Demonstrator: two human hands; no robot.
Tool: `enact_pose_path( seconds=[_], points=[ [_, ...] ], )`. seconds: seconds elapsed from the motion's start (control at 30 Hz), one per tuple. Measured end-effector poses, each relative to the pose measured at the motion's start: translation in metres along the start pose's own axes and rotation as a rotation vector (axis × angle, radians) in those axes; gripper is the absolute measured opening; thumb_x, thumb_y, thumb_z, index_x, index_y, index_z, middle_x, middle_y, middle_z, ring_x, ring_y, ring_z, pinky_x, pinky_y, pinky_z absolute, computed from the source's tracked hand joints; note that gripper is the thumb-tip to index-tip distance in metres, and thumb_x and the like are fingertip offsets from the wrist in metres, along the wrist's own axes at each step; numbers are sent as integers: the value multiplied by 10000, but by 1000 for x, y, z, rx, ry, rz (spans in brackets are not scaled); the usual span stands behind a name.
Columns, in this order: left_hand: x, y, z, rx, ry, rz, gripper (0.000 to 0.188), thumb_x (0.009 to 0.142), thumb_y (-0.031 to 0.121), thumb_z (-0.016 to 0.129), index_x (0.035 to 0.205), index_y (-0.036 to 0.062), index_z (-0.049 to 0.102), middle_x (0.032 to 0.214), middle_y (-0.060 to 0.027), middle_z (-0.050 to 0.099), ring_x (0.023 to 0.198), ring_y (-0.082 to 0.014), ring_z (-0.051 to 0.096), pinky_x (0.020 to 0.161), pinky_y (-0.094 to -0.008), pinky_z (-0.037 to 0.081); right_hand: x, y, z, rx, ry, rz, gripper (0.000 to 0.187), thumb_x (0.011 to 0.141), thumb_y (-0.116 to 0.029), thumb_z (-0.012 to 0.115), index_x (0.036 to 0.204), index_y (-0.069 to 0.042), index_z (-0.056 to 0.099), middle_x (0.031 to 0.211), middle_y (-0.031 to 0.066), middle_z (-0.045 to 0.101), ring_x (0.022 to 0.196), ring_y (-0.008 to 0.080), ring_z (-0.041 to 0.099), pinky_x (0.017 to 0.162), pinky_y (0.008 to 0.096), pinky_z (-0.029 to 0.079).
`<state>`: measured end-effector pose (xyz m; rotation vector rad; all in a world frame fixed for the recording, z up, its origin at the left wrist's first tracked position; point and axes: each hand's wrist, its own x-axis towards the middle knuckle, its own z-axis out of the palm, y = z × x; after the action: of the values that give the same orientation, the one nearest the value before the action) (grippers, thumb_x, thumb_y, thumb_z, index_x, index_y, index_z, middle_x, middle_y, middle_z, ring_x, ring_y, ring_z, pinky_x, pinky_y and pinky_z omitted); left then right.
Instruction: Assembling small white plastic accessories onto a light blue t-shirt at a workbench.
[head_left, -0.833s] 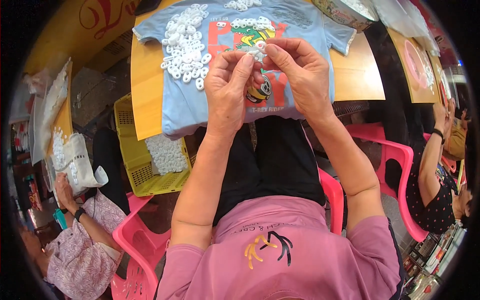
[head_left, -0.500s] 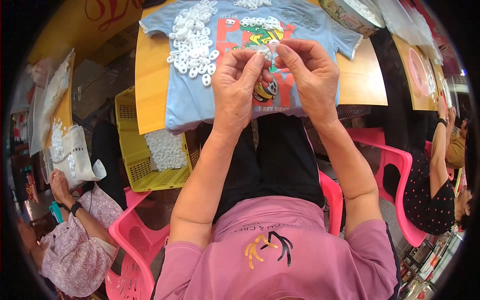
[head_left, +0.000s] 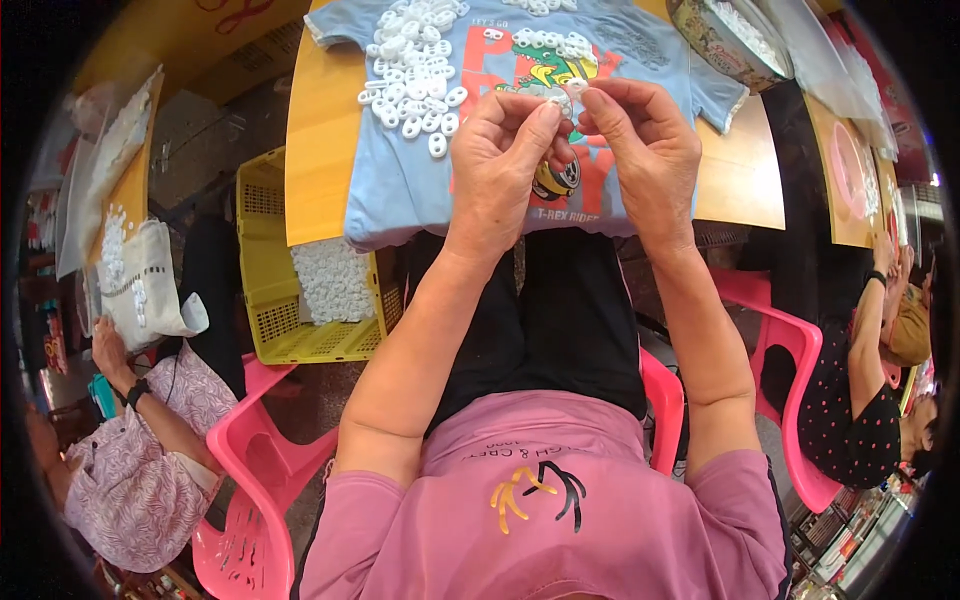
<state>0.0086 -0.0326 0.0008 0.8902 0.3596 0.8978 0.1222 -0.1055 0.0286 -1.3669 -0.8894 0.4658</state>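
My left hand [head_left: 500,165] and my right hand [head_left: 650,160] meet above a blue printed T-shirt [head_left: 400,195] spread on the table. Between the left thumb and fingers is a small white plastic piece [head_left: 557,102]; the right fingertips pinch another white piece [head_left: 577,87]. The two pieces are close together; whether they touch I cannot tell. Beyond my left hand lies a heap of white oval two-hole plastic pieces [head_left: 412,75]. A short row of such pieces [head_left: 550,42] lies on the shirt's print, past my fingers. Small grey bits [head_left: 635,45] lie to its right.
A round tin [head_left: 700,40] holding white pieces stands at the far right. A yellow crate [head_left: 262,300] with white pieces [head_left: 333,282] is below left. Co-workers sit at both sides, one beside a cloth bag [head_left: 165,285], near pink chairs [head_left: 250,450]. The wooden table [head_left: 750,180] ends before my lap.
The view has shifted slightly, so the table and heap appear farther right and higher. Both hands keep the same pinch, with the pieces still close together.
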Motion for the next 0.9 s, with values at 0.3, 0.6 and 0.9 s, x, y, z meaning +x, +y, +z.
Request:
enact_pose_path(
  seconds=[0.3,0.6,0.9],
  points=[
    [-1,1,0,-13,-8,-8,107,949,93,610,996,4,574,883,-110,666,715,-127,618,651,-238,501,0,-1,0,16,-10,0,184,909,-72,673,1066,21,642,924,61,681,820,104,637,754,224,513],
    [0,1,2,-5,6,2,89,944,68,600,955,-6,552,834,-76,634,681,-95,609,669,-259,571,1,-1,0,-6,-19,-20,185,911,-60,670,1072,25,639,936,61,681,836,107,641,762,223,513],
    [1,-1,3,20,12,17,92,945,67,597,953,-11,547,836,-69,627,688,-98,614,664,-265,577,0,-1,0,-23,4,-52,179,914,-54,661,1072,25,638,915,64,678,819,109,640,756,225,512]
  ],
)
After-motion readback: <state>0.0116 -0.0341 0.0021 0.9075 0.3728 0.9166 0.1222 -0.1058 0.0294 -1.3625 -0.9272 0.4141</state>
